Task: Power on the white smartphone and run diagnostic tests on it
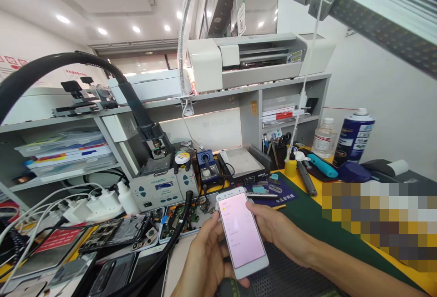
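Observation:
A white smartphone (241,231) with a lit pinkish screen is held up over the front of the bench. My left hand (205,260) cups its left edge and lower end from below. My right hand (273,226) grips the right edge, with the thumb lying near the screen's upper right. Under the phone lies a dark green mat (307,215) and a black mesh pad (283,274).
Opened phones and circuit boards (143,231) lie left of my hands. A black hose (170,238) curves past them. Behind stand a soldering station (164,188), a hot plate (242,163), a yellow bottle (290,165), a blue spray can (353,135) and shelves with a white machine (246,60).

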### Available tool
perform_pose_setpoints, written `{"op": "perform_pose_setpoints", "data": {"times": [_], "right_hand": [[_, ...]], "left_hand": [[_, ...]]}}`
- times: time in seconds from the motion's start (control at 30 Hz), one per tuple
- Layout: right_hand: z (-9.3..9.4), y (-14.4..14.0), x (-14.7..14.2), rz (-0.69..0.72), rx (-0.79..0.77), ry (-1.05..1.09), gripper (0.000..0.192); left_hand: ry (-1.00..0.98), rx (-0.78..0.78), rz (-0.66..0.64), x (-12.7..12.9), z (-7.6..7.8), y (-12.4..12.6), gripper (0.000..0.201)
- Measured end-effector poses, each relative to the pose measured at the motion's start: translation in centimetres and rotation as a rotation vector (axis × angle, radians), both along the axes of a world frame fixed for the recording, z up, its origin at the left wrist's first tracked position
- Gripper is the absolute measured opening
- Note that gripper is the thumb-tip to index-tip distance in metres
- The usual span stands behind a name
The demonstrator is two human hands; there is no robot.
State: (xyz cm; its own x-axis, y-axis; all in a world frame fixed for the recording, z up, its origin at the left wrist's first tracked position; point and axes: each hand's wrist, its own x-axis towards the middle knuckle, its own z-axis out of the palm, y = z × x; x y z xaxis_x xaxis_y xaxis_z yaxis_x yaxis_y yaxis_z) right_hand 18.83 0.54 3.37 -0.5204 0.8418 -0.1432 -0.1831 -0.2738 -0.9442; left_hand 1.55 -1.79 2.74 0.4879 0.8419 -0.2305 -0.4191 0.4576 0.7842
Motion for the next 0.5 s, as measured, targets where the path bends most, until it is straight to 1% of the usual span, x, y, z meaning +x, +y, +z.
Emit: {"op": "perform_pose_setpoints", "data": {"times": [0.2, 0.33, 0.5], "right_hand": [[0.13, -0.05, 0.12, 0.035, 0.004, 0.030, 0.054], [0.31, -0.02, 0.00, 0.027, -0.001, 0.033, 0.052], [0.38, 0.04, 0.16, 0.050, 0.010, 0.032, 0.050]], "left_hand": [[-0.024, -0.030, 0.004, 0.04, 0.03, -0.02, 0.061], [-0.034, -0.027, 0.017, 0.03, -0.11, 0.10, 0.064], [-0.028, -0.017, 0.009, -0.24, -0.36, 0.29, 0.067]]}}
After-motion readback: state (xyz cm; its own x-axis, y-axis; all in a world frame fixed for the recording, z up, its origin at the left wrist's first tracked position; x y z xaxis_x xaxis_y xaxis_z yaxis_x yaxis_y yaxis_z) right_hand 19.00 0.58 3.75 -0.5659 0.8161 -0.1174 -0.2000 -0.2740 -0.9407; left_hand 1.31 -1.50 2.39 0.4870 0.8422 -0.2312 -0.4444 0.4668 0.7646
